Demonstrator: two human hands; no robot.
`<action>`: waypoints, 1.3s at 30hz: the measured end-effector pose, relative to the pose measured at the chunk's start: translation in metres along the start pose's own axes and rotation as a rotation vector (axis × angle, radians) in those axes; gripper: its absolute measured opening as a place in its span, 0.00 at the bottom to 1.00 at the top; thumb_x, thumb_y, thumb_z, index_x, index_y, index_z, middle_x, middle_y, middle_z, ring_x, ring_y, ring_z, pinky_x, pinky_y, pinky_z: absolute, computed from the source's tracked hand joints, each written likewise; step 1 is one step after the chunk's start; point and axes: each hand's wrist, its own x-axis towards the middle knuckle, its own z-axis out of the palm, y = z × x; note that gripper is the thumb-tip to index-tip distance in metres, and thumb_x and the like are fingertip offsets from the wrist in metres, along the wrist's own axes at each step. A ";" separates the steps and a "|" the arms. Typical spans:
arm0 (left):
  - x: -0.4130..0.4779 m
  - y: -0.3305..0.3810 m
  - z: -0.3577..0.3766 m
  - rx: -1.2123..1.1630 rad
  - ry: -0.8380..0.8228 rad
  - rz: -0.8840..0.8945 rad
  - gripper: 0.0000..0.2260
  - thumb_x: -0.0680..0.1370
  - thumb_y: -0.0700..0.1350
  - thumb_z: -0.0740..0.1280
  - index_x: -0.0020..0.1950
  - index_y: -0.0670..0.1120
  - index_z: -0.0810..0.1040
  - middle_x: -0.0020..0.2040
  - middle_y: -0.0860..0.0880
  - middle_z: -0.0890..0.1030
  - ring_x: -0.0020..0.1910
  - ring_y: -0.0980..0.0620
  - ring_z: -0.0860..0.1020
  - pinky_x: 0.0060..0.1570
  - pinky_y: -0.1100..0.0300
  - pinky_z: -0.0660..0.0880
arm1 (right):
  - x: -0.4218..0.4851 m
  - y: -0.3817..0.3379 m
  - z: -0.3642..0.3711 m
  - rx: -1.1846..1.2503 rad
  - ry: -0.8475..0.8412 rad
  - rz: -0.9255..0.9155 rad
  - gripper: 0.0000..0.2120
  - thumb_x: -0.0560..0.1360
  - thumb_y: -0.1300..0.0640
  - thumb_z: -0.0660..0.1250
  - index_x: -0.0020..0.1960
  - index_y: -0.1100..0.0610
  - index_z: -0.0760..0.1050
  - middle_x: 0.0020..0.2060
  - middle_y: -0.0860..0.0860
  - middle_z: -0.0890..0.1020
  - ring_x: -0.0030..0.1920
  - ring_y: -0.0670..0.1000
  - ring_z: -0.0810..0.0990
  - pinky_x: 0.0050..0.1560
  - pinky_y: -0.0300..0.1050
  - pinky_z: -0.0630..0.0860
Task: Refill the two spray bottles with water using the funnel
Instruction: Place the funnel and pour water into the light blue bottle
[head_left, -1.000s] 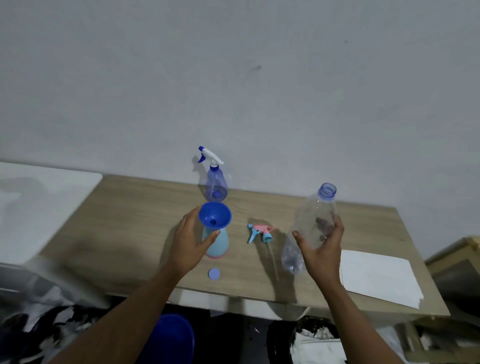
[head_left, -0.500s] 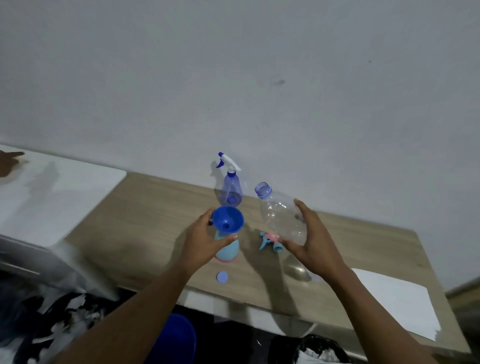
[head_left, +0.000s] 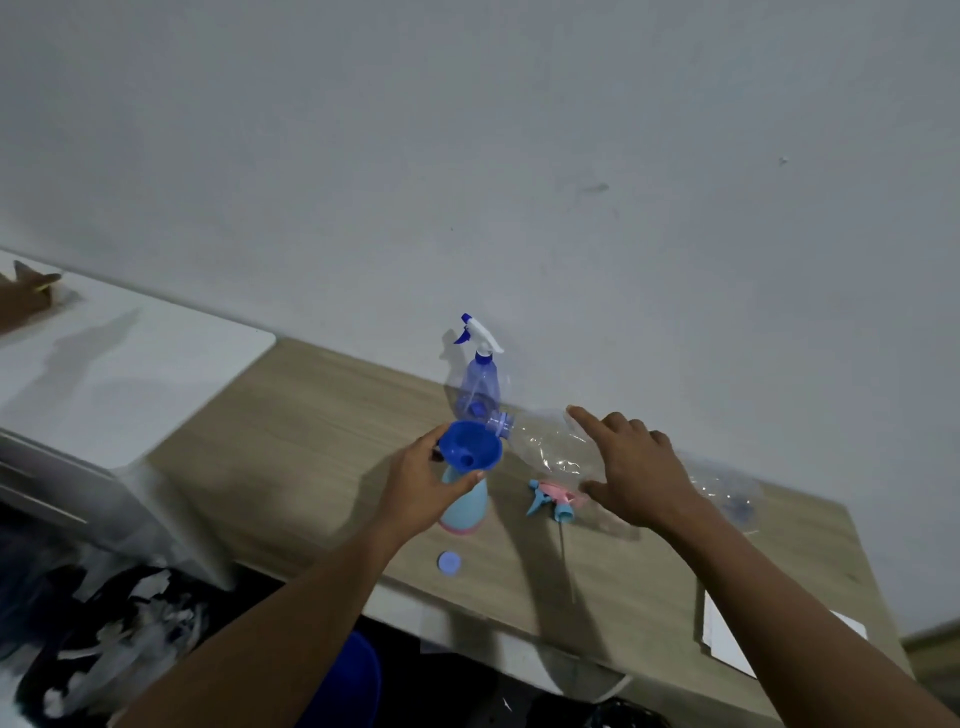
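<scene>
- Nearest the edge, a small round pale-blue plastic cap (head_left: 449, 563) lies flat on the light wooden table (head_left: 311, 441), with a white paper sheet (head_left: 722, 640) off to the right.
- Left hand (head_left: 421, 486) is wrapped round the neck of the light-blue plastic spray bottle with a pink base (head_left: 466, 509), which stands upright mid-table with its top off.
- A bright blue plastic funnel (head_left: 470, 447) sits in that neck.
- Just right of it lies a pink-and-blue trigger sprayer head (head_left: 553, 500), dip tube pointing near.
- Right hand (head_left: 634, 467) grips a clear crinkly plastic water bottle (head_left: 545, 441), tipped sideways, mouth at the funnel's far-right rim.
- Farthest back, by the wall, there's a see-through purple spray bottle with a white trigger (head_left: 480, 384), upright, sprayer on.
</scene>
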 end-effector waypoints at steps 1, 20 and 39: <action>0.000 0.000 0.000 -0.007 -0.003 0.000 0.29 0.65 0.51 0.82 0.55 0.77 0.73 0.50 0.66 0.82 0.50 0.59 0.81 0.53 0.57 0.80 | 0.001 0.001 -0.001 -0.038 0.000 -0.007 0.43 0.74 0.43 0.71 0.80 0.42 0.48 0.67 0.52 0.72 0.64 0.56 0.72 0.67 0.54 0.68; -0.004 0.000 -0.002 -0.010 -0.011 -0.026 0.26 0.66 0.54 0.81 0.58 0.70 0.74 0.53 0.61 0.83 0.53 0.60 0.80 0.55 0.56 0.80 | 0.016 -0.001 -0.010 -0.287 0.028 -0.043 0.42 0.75 0.51 0.71 0.80 0.44 0.49 0.67 0.54 0.72 0.66 0.58 0.72 0.69 0.60 0.65; -0.006 0.001 -0.002 0.011 -0.002 -0.015 0.26 0.66 0.53 0.82 0.57 0.71 0.74 0.52 0.62 0.83 0.52 0.61 0.80 0.53 0.58 0.80 | 0.005 0.011 0.012 -0.095 0.047 -0.006 0.45 0.72 0.44 0.73 0.79 0.40 0.48 0.67 0.50 0.71 0.67 0.55 0.70 0.71 0.57 0.63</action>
